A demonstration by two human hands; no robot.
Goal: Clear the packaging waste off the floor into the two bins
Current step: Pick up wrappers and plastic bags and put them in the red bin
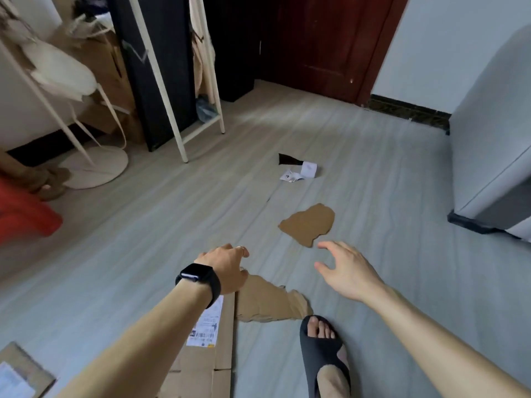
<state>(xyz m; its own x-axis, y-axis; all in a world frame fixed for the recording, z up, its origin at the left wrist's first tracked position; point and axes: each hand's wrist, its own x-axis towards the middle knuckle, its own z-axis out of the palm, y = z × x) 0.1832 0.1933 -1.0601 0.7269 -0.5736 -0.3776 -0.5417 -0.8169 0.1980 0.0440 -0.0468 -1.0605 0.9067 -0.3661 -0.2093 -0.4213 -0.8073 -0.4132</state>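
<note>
Nearest, at the lower left edge, sits the corner of a box (20,372) with a pale label on top. Just beside it, under the left forearm, a flat box (201,366) lies on the floor (115,254), with a printed label (205,326) on its upper face. To its right a foot in a dark slipper (323,349) stands on the floor, its toe touching or overlapping the corner of a torn cardboard (267,304) that lies against the flat box. The left hand (227,268), with a black watch (198,278) at the wrist, is over the far tip of that torn cardboard with its fingers curled down and away; whether they grip it cannot be told. The right hand (347,271) hovers open, fingers spread and holding nothing, with its fingertips near a brown scrap (309,224) that lies flat and apart from the rest. Farther on, well apart from the scrap, white papers (300,172) lie beside a black piece (288,159). At the left edge is a blurred red object (26,216). Beyond it stands a round white stand (94,168), then a white rack (201,122) against a dark panel. A dark red door (316,38) closes the far wall, and a pale appliance (494,139) stands at the right.
</note>
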